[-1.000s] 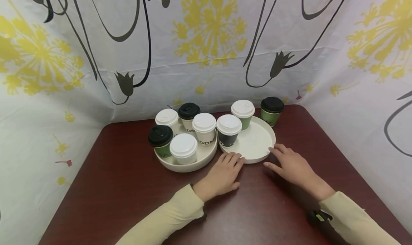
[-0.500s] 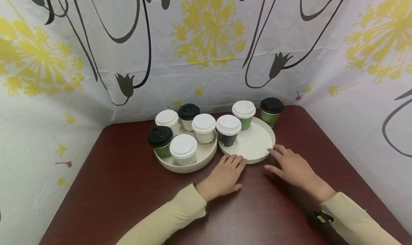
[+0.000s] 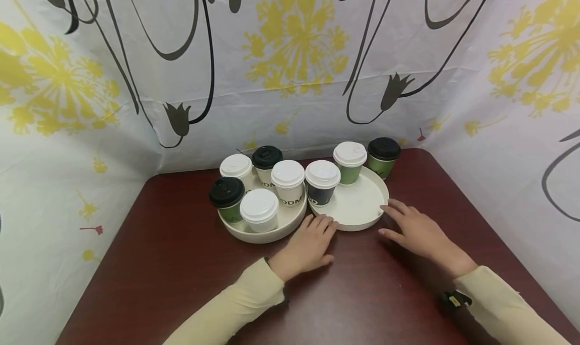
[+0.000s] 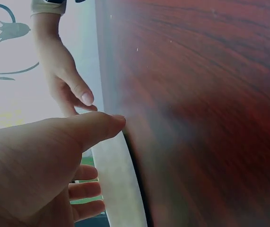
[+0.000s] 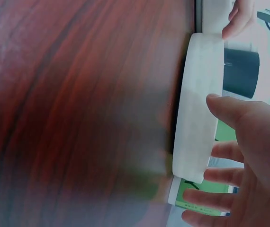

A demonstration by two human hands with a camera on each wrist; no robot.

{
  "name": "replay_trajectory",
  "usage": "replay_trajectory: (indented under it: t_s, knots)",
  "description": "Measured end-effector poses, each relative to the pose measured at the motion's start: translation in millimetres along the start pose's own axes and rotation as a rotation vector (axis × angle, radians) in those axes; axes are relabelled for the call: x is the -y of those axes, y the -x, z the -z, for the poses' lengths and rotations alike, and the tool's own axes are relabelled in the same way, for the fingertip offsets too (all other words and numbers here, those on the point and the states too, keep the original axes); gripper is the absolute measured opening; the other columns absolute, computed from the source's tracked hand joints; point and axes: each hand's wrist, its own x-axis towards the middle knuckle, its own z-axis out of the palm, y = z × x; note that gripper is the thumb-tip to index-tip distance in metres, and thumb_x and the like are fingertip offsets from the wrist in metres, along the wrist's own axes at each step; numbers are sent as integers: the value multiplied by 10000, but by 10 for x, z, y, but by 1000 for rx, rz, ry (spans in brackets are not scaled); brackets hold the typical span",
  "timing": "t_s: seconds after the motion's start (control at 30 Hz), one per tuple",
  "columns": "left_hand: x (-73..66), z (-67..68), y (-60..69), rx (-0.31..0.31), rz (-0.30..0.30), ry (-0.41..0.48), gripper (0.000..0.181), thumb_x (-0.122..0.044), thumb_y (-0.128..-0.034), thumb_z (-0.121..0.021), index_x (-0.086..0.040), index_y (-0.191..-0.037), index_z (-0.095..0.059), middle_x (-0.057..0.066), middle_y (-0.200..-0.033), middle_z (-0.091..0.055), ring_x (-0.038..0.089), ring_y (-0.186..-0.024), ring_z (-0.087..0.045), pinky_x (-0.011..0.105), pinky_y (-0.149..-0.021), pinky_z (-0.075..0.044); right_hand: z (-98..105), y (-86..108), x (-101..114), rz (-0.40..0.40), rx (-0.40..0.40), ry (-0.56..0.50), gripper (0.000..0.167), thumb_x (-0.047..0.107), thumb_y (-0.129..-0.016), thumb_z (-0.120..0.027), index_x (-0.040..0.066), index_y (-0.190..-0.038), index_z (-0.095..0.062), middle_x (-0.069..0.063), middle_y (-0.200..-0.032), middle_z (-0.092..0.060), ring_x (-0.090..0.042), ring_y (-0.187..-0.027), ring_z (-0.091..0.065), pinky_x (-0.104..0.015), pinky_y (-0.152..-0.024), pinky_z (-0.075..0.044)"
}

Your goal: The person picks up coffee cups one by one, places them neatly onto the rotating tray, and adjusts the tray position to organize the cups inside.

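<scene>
In the head view my left hand (image 3: pixel 304 245) rests its fingertips at the front rim of a round off-white tray (image 3: pixel 362 199). My right hand (image 3: pixel 419 231) has its fingers extended to the same tray's right rim. On the tray stand a dark paper coffee cup with a white lid (image 3: pixel 320 186) and a green one with a white lid (image 3: pixel 350 166). The left wrist view shows the left thumb (image 4: pixel 94 128) in front of the tray wall (image 4: pixel 121 184). In the right wrist view the right-hand fingers (image 5: pixel 222 176) spread beside the tray wall (image 5: pixel 194 113). Neither hand grips a cup.
A second round tray (image 3: pixel 258 238) adjoins on the left, holding several lidded paper cups. Behind the right tray, a green cup with a black lid (image 3: pixel 383 158) stands near the table's back edge. Patterned cloth (image 3: pixel 290 103) surrounds the dark red table (image 3: pixel 181 264).
The green cup with the white lid has shifted right, and the right tray appears turned slightly clockwise. My left hand has slid a little left along the front rim; my right hand moved slightly right.
</scene>
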Motion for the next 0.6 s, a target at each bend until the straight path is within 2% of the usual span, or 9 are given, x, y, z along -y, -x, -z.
replay_trajectory:
  t_s: [0.33,0.6]
  knots:
    - [75,8,9,12,35,23,791,-570,-862,-666,-118,-1453,-397,70,-1478,-453,232,-1398,-438,419,-1180,-357,49,-65,-111,5,39,-25,664,486,-922,-635,108,-1447,-487,-215,-1491,-447,-466,-1274,-514,-610,-923,-497]
    - [88,17,24,-13,35,9,789,-570,-854,-675,-99,-1432,-415,80,-1453,-466,237,-1382,-452,417,-1170,-368,66,-55,-103,1,55,-43,667,485,-928,-628,116,-1460,-472,-224,-1507,-427,-483,-1294,-494,-618,-944,-482]
